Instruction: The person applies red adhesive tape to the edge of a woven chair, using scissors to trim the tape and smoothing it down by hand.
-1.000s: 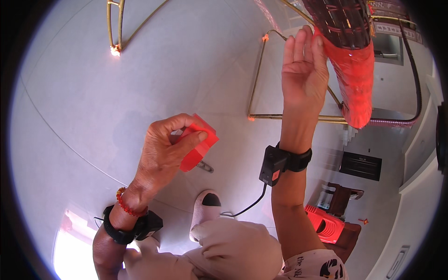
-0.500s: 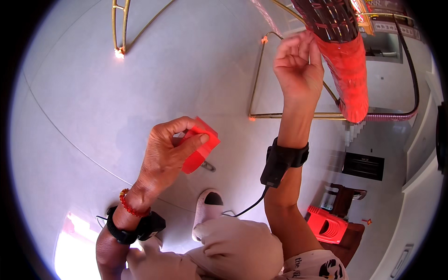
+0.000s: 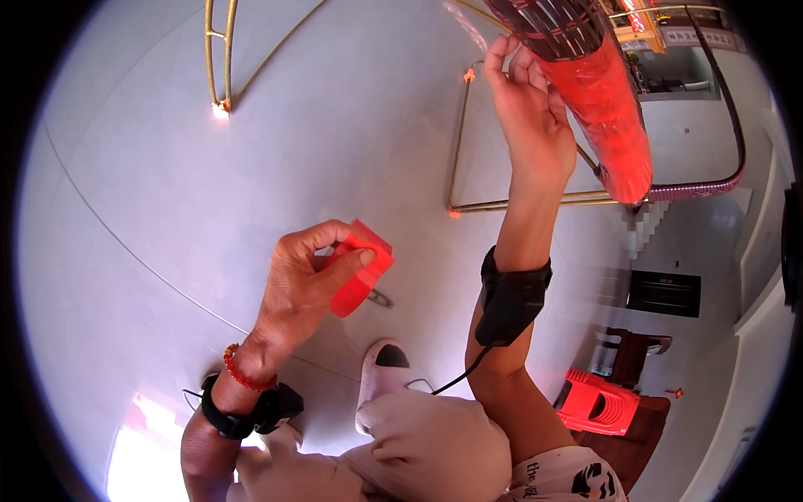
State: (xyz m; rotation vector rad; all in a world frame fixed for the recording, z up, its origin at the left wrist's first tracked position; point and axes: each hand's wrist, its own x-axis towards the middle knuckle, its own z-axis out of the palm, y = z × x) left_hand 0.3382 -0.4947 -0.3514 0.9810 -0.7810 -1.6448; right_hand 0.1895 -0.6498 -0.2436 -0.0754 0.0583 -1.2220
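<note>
My left hand (image 3: 305, 272) pinches a red band (image 3: 355, 289) between thumb and fingers; it looks like a roll of tape, held above the floor. At the upper right, my right hand (image 3: 535, 117) is raised with the palm partly showing and its fingers loosely bent and apart. Its fingertips are up against the left side of a thick column, near where the dark woven part (image 3: 556, 29) meets the red wrapped part (image 3: 606, 121). The wrapping is glossy and wrinkled. Whether the fingers press on it is hard to see.
A brass-coloured tube frame (image 3: 456, 159) with orange-wrapped corners stands behind my right arm, and another frame (image 3: 219, 63) at the upper left. A dark curved tube (image 3: 740, 134) bends round the right side. A red plastic stool (image 3: 595, 406) sits at the lower right.
My right hand has turned and its fingers have spread along the column's side. The column appears shifted slightly up and left in view. My left hand keeps the red band.
</note>
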